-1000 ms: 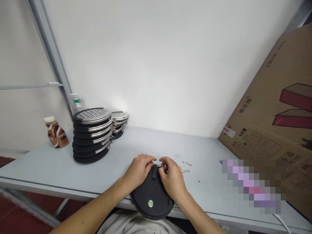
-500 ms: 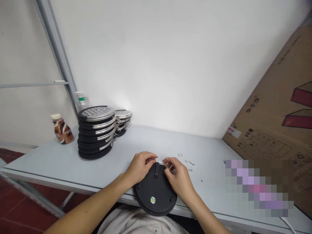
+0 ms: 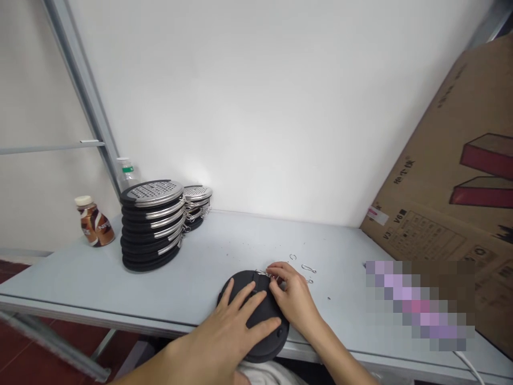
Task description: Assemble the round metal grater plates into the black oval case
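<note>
Spreading flat with open fingers, your left hand (image 3: 228, 329) lies across the black underside of a round grater (image 3: 240, 283), which overhangs the near edge of a pale grey tabletop (image 3: 240, 248). Your right hand (image 3: 294, 302) sits at the grater's far rim, fingers closed around a small wire clip (image 3: 262, 273), though they partly hide it.

Also on the tabletop:
- Wire hooks (image 3: 308, 269), loose, just beyond your right hand, with dark specks scattered around them.
- Tall stack of perforated steel graters (image 3: 152, 227), left of centre.
- Shorter stack of graters (image 3: 196, 206), directly behind it.
- Brown-labelled drink bottle (image 3: 93, 227), capped, far left; its small lettering is illegible.
- Clear plastic bottle (image 3: 127, 176) with a green label band, behind the tall stack.

Room: a white wall (image 3: 260, 96) fills the upper frame, with a grey metal frame upright (image 3: 78, 75) at upper left and red floor tiles (image 3: 60, 355) at lower left.

At right, a cardboard carton (image 3: 433, 160) leans against the wall, printed with red block shapes and "V6"; its smaller print cannot be read. A pixelated patch (image 3: 417, 305) hides the lower right.
</note>
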Demonstrator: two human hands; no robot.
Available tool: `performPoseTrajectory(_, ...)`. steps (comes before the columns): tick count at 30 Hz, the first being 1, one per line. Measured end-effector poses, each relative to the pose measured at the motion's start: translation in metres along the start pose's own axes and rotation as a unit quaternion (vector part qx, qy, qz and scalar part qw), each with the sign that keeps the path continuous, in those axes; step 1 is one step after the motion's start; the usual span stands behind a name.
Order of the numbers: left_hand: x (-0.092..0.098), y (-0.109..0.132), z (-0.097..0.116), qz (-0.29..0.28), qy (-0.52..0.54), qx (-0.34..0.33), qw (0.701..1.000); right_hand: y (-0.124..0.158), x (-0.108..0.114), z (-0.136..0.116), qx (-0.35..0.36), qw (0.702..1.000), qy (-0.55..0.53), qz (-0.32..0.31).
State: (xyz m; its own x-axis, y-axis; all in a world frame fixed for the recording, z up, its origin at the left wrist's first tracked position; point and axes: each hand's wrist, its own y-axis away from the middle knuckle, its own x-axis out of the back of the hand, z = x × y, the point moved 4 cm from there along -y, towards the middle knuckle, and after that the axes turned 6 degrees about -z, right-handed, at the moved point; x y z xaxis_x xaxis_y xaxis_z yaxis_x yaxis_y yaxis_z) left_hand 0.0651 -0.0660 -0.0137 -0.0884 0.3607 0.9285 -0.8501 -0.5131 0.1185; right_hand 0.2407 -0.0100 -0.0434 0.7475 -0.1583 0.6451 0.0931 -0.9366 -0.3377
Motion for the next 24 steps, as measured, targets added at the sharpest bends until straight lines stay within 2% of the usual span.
performPoseTrajectory(3,-0.003,-0.008,0.000,0.013,-0.018,0.012,1.000,0.001,0.000,-0.001,0.003,1.000,-0.003,0.001)
performPoseTrajectory(7,0.001,-0.008,-0.002,0.038,-0.034,-0.009,0.999,0.001,0.002,-0.001,0.002,1.000,-0.017,0.005)
performPoseTrajectory(10,0.005,-0.004,-0.002,0.049,-0.055,-0.036,0.997,-0.001,0.007,0.006,-0.038,0.997,-0.060,0.014)
performPoseTrajectory(14,0.014,0.000,-0.004,0.137,-0.035,-0.099,0.985,-0.005,0.010,0.022,-0.129,0.972,-0.194,0.012)
performPoseTrajectory(17,0.023,0.001,-0.013,0.230,0.056,-0.104,0.966,-0.006,0.010,0.026,-0.153,0.943,-0.293,0.030)
performPoseTrajectory(19,0.029,0.001,-0.024,0.297,0.157,-0.054,0.940,-0.006,0.009,0.025,-0.141,0.931,-0.333,0.040)
performPoseTrajectory(20,0.031,0.001,-0.031,0.332,0.215,-0.019,0.918,-0.006,0.007,0.023,-0.128,0.928,-0.348,0.034)
performPoseTrajectory(22,0.032,0.000,-0.046,0.393,0.328,0.047,0.858,-0.006,0.005,0.020,-0.107,0.923,-0.368,0.017)
performPoseTrajectory(24,0.031,-0.002,-0.062,0.438,0.422,0.086,0.789,-0.006,0.007,0.021,-0.103,0.933,-0.345,0.017)
